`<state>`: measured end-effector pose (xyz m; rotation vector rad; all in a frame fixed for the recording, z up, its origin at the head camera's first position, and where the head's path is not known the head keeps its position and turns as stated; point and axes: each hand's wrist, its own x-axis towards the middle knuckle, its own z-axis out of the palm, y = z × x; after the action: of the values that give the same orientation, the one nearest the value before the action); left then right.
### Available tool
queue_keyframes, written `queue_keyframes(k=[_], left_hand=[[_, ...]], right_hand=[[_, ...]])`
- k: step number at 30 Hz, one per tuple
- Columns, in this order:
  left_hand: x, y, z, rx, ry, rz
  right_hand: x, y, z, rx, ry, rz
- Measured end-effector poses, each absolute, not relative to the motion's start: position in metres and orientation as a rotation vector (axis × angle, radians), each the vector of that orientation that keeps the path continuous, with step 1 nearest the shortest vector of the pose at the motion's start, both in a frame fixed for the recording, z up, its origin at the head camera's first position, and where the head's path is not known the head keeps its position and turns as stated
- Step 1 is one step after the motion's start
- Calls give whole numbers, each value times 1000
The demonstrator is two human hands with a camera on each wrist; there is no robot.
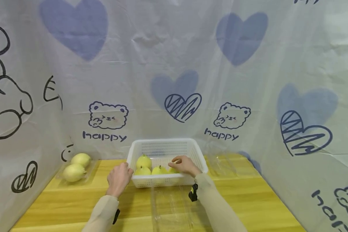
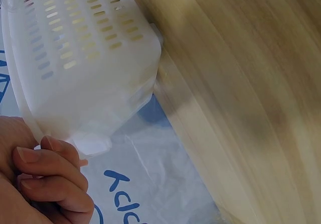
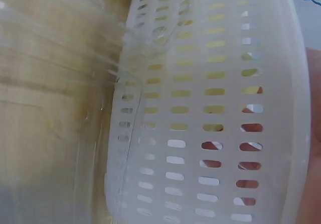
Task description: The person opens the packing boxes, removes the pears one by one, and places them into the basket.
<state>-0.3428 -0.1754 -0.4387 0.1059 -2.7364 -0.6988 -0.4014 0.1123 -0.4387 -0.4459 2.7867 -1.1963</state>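
Note:
A white perforated plastic basket stands on the wooden table with several yellow-green pears inside, mostly toward its left and front. At its left end my left hand holds the rim, fingers curled at the edge in the left wrist view. My right hand reaches over the front rim into the basket, thumb and fingers curled about a pear at the right of the front row. That pear is partly hidden by the hand and rim. Through the slots of the basket wall, the right wrist view shows parts of the fingers.
Two pale yellow pears sit in a clear plastic tray at the table's left. A clear plastic container lies in front of the basket, and more clear plastic lies at the back right. A printed sheet hangs behind the table.

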Motion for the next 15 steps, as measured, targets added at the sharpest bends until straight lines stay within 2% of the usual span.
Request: queue_keyframes(k=[9, 15], left_hand=[[-343, -174, -438, 113, -2756, -700], [-344, -179, -439, 85, -2764, -670]], right_hand=[[-398, 118, -438, -527, 2884, -1391], [-381, 122, -438, -578, 3019, -1256]])
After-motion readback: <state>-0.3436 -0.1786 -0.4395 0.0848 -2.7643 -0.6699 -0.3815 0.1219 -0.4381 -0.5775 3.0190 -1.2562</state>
